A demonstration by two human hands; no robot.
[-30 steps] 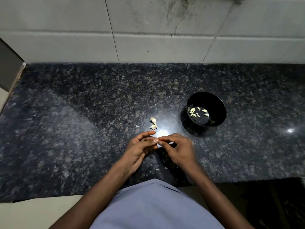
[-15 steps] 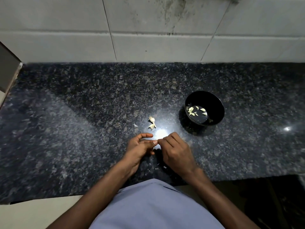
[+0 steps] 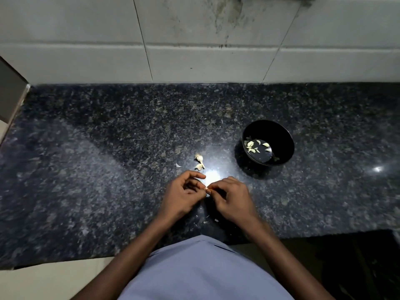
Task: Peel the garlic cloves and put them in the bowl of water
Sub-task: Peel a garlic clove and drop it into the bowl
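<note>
My left hand (image 3: 183, 194) and my right hand (image 3: 232, 197) meet fingertip to fingertip low over the dark granite counter (image 3: 108, 169). Between them they pinch a small pale garlic clove (image 3: 207, 189), of which only a sliver shows. Two unpeeled cloves (image 3: 199, 161) lie on the counter just beyond my left hand. A black bowl (image 3: 281, 135) stands to the upper right of my hands, with water and several peeled cloves (image 3: 253, 146) floating in it.
Bits of garlic skin (image 3: 211, 220) lie on the counter below my hands, and one flake (image 3: 178, 165) lies left of the loose cloves. A white tiled wall (image 3: 194, 40) rises behind the counter. The counter's front edge runs near my body.
My hands stay together at the same spot, working the clove. My left fingers have curled more, and my index finger has lifted above the pinch.
</note>
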